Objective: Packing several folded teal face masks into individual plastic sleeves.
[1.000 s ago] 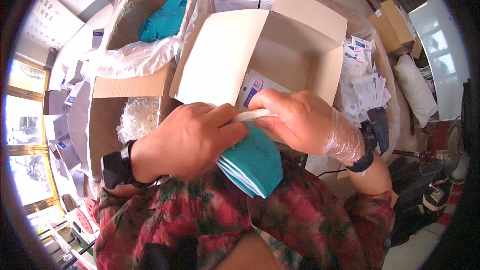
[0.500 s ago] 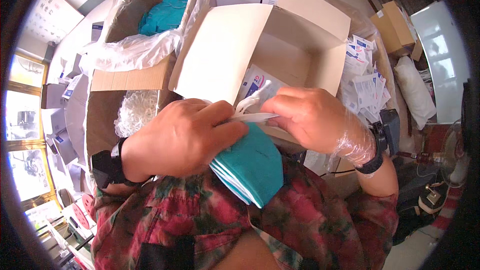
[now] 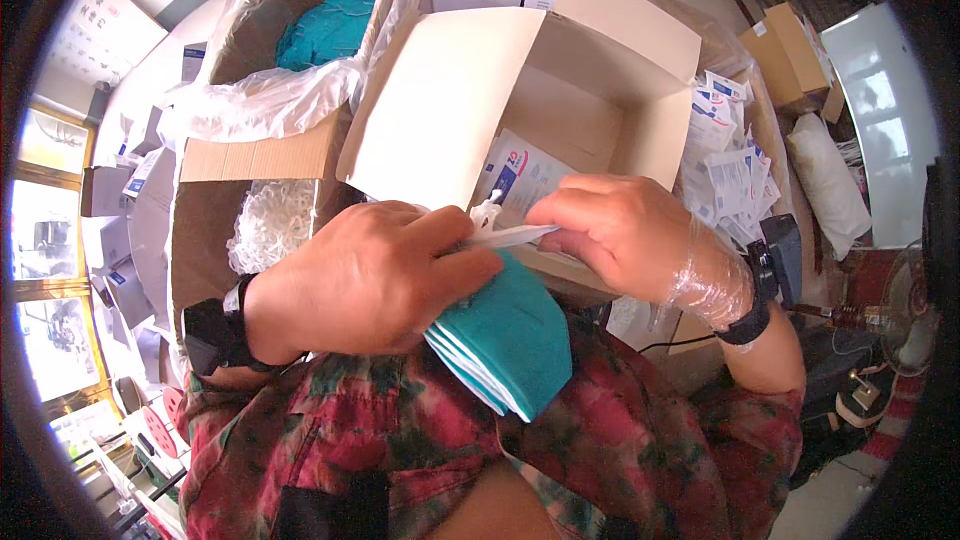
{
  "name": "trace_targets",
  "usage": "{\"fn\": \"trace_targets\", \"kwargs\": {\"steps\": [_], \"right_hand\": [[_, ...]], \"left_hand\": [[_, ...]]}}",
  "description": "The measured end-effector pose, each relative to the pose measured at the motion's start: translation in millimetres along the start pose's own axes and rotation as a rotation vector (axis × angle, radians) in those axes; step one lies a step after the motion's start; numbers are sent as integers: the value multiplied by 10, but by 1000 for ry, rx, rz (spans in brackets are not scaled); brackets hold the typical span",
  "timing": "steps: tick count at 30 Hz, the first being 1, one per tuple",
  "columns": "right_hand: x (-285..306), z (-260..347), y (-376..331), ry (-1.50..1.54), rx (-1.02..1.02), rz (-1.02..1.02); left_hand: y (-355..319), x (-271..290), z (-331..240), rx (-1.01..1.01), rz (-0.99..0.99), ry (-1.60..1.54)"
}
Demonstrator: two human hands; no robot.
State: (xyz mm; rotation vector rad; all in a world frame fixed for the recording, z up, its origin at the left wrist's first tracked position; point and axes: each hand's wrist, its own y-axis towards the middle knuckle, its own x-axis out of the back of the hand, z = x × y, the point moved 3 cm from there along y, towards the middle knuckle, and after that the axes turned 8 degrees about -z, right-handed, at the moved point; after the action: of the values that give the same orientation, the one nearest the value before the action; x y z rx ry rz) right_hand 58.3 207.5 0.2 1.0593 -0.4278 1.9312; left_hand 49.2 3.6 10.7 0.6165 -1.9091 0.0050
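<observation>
Just beyond held teal stack (image 3: 515,335), open carton (image 3: 590,90) contains packet (image 3: 537,183).

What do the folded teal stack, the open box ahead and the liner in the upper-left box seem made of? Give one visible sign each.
Teal stack: probably nonwoven fabric; matte, with white layers showing at its edge.
Open box: likely smooth, matte cardboard; stiff, with straight creases.
Liner: apparently thin plastic film; translucent, wrinkled and shiny.

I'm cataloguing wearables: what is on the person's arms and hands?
The left hand and right hand are ungloved. Each wrist wears a black band; clear film also wraps the right one. The sleeves are patterned in dark red, green and black.
</observation>
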Motion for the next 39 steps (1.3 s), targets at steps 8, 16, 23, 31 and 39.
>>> {"fn": "trace_targets", "kwargs": {"steps": [8,16,23,31,39], "right_hand": [[-33,-74,59,95,60,-49],[14,-90,45,532,-111,98],[-40,-55,52,202,-68,90],[-99,-57,79,36,31,-31],[-74,-37,-55,10,-2,-13]], "left_hand": [[64,-33,-13,-59,-18,-26],[91,11,-33,-35,-26,15],[88,-5,-13,-42,-43,12],[97,-21,-4,-25,-33,-21],[-15,-47,93,35,-34,-66]]}}
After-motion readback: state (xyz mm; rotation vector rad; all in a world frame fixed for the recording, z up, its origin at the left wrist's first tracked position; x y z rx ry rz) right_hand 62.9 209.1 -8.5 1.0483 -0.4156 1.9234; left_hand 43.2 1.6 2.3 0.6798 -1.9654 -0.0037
